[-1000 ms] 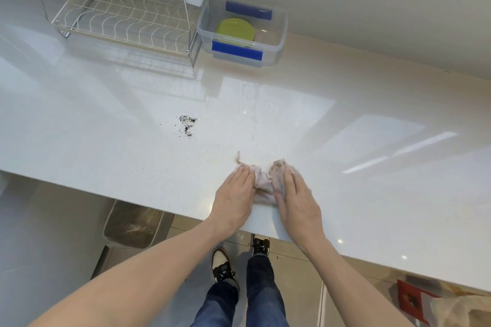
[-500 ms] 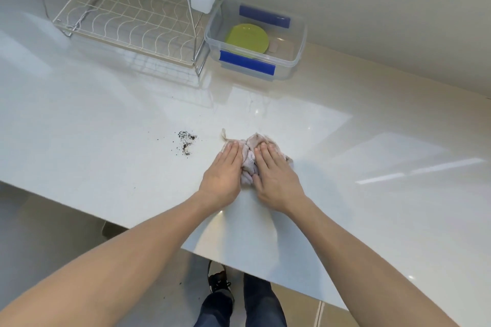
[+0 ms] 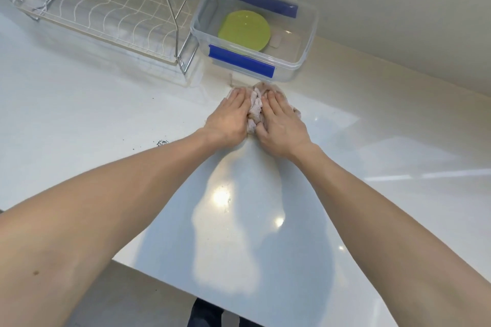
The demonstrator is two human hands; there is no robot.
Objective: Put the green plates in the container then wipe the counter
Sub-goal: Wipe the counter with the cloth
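Plates: done as far as I can see. A green plate lies flat in the clear container at the back of the worktop; can't tell if it's one plate or a stack. The dish rack next to it shows nothing green.

Wipe: in progress. Both your hands are flat on the bunched cloth, side by side, fingers straight and pressing down, not gripping. Left hand covers the cloth's left side, right hand its right, with a ridge of cloth pushed up between them. The cloth sits just in front of the container, close to its near wall.

Left to do: dark crumbs lie on the worktop to the left of your left forearm, well apart from the cloth, untouched. A few specks further left too. My read: centre strip is covered, left side and the crumbs aren't. Right side of the worktop looks unwiped, though I can't confirm.
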